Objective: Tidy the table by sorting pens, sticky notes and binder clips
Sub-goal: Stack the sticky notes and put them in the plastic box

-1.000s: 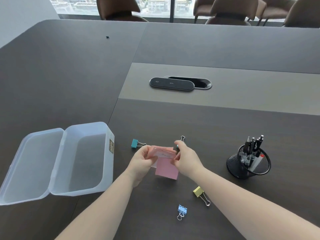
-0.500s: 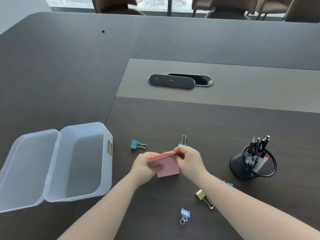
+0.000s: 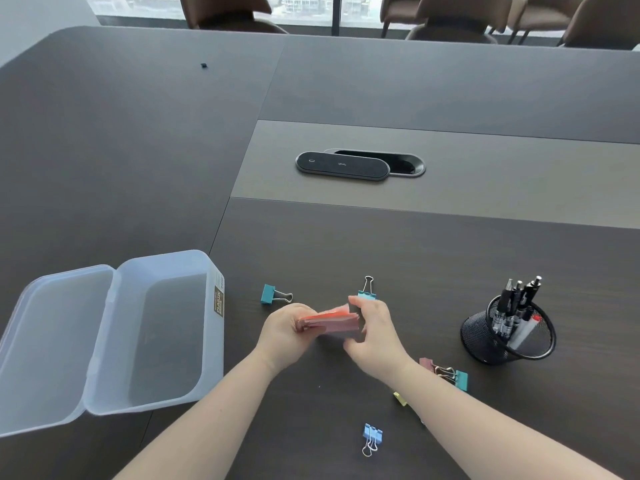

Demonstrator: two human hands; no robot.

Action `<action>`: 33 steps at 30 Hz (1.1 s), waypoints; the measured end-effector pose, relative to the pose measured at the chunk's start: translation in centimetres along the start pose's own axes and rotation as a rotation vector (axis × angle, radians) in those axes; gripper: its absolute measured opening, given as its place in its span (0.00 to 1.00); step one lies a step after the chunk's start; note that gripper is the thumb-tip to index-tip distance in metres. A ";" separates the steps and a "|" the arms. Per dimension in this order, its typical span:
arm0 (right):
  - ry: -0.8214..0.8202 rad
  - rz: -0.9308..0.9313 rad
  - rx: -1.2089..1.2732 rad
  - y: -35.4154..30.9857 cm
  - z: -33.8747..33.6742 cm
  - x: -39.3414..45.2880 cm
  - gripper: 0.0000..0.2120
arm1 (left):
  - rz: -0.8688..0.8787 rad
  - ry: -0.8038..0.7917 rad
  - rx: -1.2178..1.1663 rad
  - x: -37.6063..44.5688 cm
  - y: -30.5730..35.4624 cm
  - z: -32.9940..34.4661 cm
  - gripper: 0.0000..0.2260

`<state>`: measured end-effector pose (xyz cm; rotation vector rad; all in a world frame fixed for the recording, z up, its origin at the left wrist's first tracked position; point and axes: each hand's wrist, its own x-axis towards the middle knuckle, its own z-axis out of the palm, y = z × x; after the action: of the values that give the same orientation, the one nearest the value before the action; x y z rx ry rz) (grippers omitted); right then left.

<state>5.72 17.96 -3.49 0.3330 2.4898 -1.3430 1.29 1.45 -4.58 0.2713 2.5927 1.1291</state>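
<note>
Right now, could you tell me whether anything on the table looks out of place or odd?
Nothing looks damaged or spilled. Binder clips remain scattered loose: a teal clip left of the hands, a blue clip nearest the camera. The open plastic box holds nothing visible.

Bare tabletop (image 3: pixel 433 258) lies open between the box (image 3: pixel 166 341) at left and the pen cup (image 3: pixel 507 336) at right. Binder clips (image 3: pixel 275 295) dot the near middle, around both forearms.
</note>
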 end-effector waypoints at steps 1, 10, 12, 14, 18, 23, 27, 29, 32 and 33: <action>-0.053 0.034 0.019 0.1 0.2 -0.1 0.28 | -0.002 -0.007 -0.012 0.0 0.1 0.3 0.05; -0.044 0.117 0.261 0.3 -0.2 0.2 0.22 | -0.163 -0.032 -0.344 -0.6 0.9 0.9 0.18; -0.045 0.139 0.312 0.4 -0.5 0.2 0.21 | -0.185 -0.030 -0.434 -0.7 0.9 0.6 0.18; -0.047 0.140 0.362 0.2 -0.6 0.3 0.18 | -0.225 -0.002 -0.494 -0.8 0.9 0.5 0.16; 0.003 0.131 0.454 -0.9 -0.1 0.2 0.13 | -0.231 0.016 -0.582 -1.0 2.0 1.4 0.11; 0.182 0.174 0.425 -1.4 2.0 0.4 0.20 | -0.121 0.156 -0.410 -1.1 3.1 3.0 0.10; 0.264 0.245 0.411 -0.5 2.7 0.7 0.12 | -0.067 0.277 -0.182 -1.0 2.8 4.0 0.09; 0.246 0.232 0.401 -0.3 2.6 0.6 0.10 | -0.056 0.282 -0.165 -1.0 2.6 3.8 0.09; 0.218 0.201 0.414 -0.6 2.2 0.5 0.10 | -0.093 0.239 -0.249 -1.1 2.4 3.6 0.10; 0.204 0.193 0.416 -0.7 2.0 0.5 0.12 | -0.114 0.218 -0.298 -1.0 2.4 3.5 0.10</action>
<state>5.30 15.92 -4.23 0.8145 2.2362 -1.8120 3.58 5.18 -4.86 -0.0697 2.5305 1.5537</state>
